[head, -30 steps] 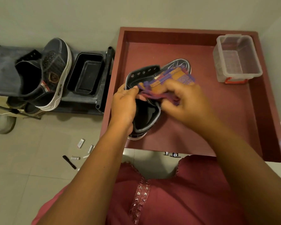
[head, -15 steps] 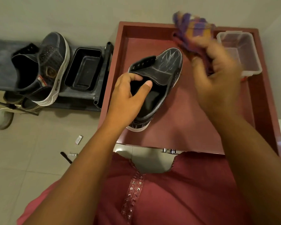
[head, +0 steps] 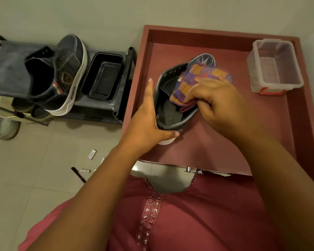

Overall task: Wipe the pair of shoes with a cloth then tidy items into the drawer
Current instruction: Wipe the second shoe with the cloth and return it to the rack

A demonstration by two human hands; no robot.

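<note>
drawer: shoe, clear box | rack: shoe, tray

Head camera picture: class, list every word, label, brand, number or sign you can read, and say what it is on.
No text is legible.
Badge on the shoe on the rack: a crest shape, too blurred to read.
Marking on the toe of the shoe in the drawer: pale lines, not readable.
Small items on the floor: too small to read.
</note>
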